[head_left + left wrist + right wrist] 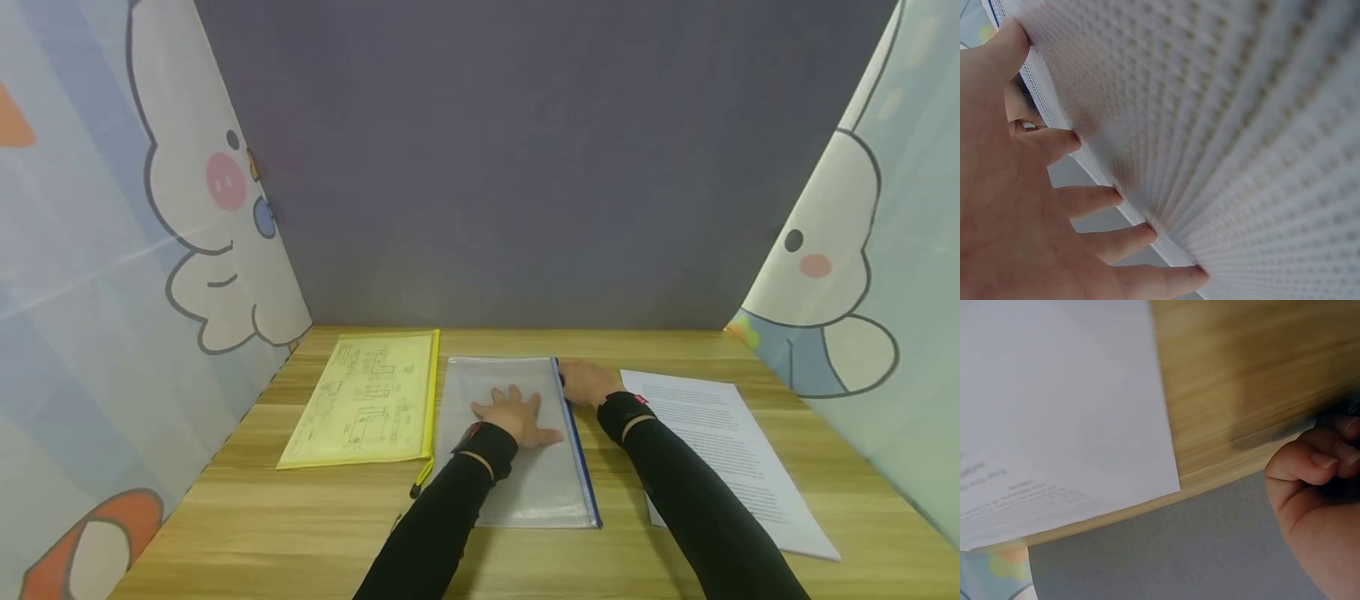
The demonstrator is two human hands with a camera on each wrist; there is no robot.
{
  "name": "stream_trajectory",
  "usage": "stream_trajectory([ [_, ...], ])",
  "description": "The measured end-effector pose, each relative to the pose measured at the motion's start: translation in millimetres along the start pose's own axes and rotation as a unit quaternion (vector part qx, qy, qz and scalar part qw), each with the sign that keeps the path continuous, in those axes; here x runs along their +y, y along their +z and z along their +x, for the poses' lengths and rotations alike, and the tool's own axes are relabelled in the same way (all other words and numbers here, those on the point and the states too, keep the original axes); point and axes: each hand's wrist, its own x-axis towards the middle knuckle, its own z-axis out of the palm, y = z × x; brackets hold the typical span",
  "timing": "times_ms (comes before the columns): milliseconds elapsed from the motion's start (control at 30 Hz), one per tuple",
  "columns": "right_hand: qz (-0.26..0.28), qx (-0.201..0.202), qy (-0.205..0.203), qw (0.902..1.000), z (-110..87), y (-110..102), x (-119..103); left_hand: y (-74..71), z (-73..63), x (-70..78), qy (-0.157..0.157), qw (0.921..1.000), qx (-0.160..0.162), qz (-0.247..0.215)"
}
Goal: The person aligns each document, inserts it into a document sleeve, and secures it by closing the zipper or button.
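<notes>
A clear mesh zip pouch [517,492] with a blue zipper edge [581,462] lies in the middle of the table. My left hand [516,419] presses on it with fingers spread; the left wrist view shows the fingertips [1147,232] against the ribbed mesh. At the pouch's far right corner, my right hand [588,382] has its fingers curled. In the right wrist view that hand [1319,506] pinches a dark zipper pull [1340,487], mostly hidden by the fingers.
To the left lies a yellow zip pouch [367,408] with a technical drawing inside and a cord hanging from its near corner. White printed sheets [720,450] lie on the right, partly under my right forearm. A grey panel [510,167] rises behind the wooden table [300,533].
</notes>
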Motion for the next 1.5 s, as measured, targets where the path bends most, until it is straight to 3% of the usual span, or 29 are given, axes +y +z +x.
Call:
stream_trajectory([
  [900, 0.021, 0.000, 0.048, 0.9986, 1.0, -0.3, 0.4, 6.8, -10.4, 6.5, -0.002, 0.9999, -0.017, 0.002],
  [1500, 0.014, -0.009, 0.050, 0.9986, 9.4, -5.3, -0.1, 6.5, -13.5, 8.1, -0.002, 0.9999, -0.009, 0.009],
])
